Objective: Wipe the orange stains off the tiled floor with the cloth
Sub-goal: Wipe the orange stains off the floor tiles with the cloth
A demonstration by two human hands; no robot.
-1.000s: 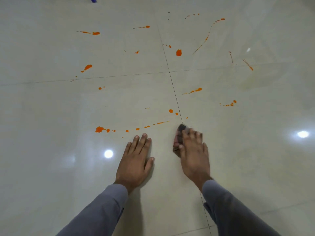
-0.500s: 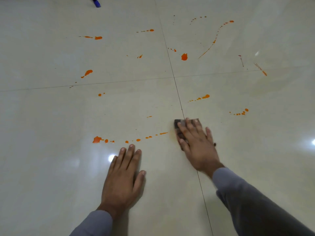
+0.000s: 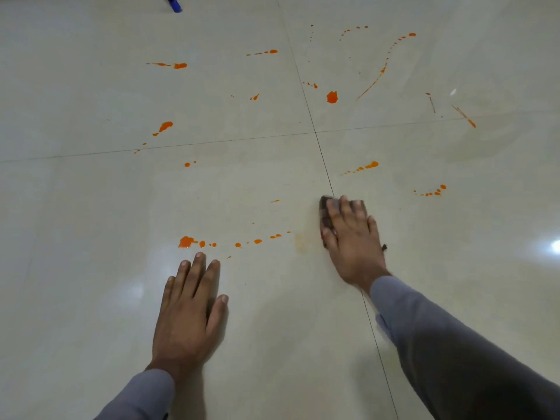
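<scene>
Head view showed the right hand [image 3: 351,237] pressed flat, fingers straight, on a small dark folded cloth [image 3: 326,212], which peeked out past the fingertips and along the thumb side. The cloth lay on the glossy cream tiled floor [image 3: 91,207], across the grout line running away from the person, a little nearer than the crossing where four tiles met. The left hand [image 3: 188,310] lay open, palm down on the floor, fingers straight and holding nothing, apparently as a support. Both wore grey sleeves.

The step in hand looked to be wiping. A faint yellowish smear [image 3: 300,242] sat just left of the cloth, likely half-wiped residue. Left of that ran a trail of orange drops [image 3: 257,241] ending in a larger orange blot [image 3: 185,242], just beyond the left hand's fingertips. The next move probably called for sweeping the cloth leftward along this trail with firm pressure.

Farther out, more orange stains [image 3: 332,97] were scattered across all four tiles, so most of the job seemed undone. A blue object [image 3: 174,3] lay at the floor's far edge.
</scene>
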